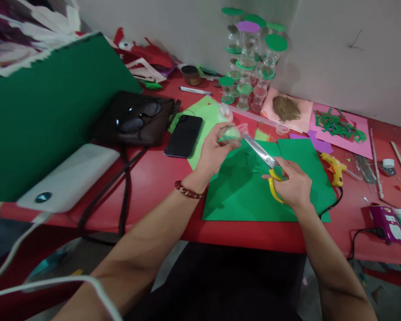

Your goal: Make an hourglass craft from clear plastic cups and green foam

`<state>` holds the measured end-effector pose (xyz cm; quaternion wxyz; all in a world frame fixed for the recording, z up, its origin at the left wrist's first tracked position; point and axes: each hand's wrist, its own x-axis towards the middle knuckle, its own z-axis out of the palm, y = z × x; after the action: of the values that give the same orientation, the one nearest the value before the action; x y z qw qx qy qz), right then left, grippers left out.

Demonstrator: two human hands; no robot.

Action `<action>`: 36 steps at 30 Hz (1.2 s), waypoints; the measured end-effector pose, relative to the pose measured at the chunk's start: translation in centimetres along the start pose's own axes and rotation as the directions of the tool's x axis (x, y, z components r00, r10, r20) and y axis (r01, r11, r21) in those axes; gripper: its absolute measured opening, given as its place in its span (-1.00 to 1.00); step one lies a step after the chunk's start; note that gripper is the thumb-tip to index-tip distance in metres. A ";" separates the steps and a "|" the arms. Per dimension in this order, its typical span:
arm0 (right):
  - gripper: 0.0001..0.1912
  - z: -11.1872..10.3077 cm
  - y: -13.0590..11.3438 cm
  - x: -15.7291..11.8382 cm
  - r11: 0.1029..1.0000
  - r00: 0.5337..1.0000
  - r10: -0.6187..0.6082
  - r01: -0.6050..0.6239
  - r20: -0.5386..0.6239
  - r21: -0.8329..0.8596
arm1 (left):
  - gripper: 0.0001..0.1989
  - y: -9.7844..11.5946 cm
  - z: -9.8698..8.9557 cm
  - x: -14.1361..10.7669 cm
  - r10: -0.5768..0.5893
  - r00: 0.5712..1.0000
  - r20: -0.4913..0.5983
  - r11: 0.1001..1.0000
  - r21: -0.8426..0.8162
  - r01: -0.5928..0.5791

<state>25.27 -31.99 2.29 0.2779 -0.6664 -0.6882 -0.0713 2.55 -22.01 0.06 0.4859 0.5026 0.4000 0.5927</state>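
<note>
My left hand (214, 149) is closed round a small clear plastic cup (230, 134) with something pale green in or behind it. A second clear rim shows at the cup's right side. My right hand (294, 180) grips a pair of scissors (261, 151) by the yellow handles. The long silver blades point up and left, their tips close to the cup's right side; whether they touch it I cannot tell. Below both hands lies a green sheet (247, 196) with a few cut green scraps on it.
Stacked clear cups with coloured discs (245, 64) stand at the back wall. A phone (184, 136) and a dark bag with sunglasses (137, 118) lie left. To the right are a yellow glue gun (336, 168), brown powder on paper (285, 108) and green paper shreds (339, 126).
</note>
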 end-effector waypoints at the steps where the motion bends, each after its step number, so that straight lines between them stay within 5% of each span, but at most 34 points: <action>1: -0.62 0.0 -0.1 -0.1 0.999 1.000 -0.011 0.011 0.002 -0.032 | -0.49 -0.2 0.0 0.1 0.023 1.000 -0.015 1.000 0.021 -0.023; 11: -0.47 0.0 -0.2 -0.6 0.974 0.996 -0.085 0.080 -0.015 -0.211 | -0.53 -0.2 0.0 -0.2 0.110 0.992 -0.055 0.988 0.120 -0.103; 25: -0.52 0.3 0.0 -0.7 0.982 0.998 -0.063 0.060 -0.011 -0.178 | -0.57 0.0 0.2 -0.8 0.131 0.987 -0.096 0.977 0.181 -0.112; 30: -0.49 0.2 -0.2 -0.7 0.983 0.998 -0.058 0.058 0.003 -0.177 | -0.54 -0.8 -0.2 -0.7 0.254 0.962 -0.095 0.930 0.296 -0.217; 36: -0.59 0.1 -0.4 -0.7 0.990 0.999 -0.052 0.054 0.017 -0.134 | -0.59 -1.1 -0.5 -0.7 0.460 0.885 -0.067 0.770 0.526 -0.361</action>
<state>24.79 -32.57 1.98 0.2258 -0.6656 -0.7011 -0.1201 2.24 -22.42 -1.27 0.1566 0.6265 0.4641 0.6063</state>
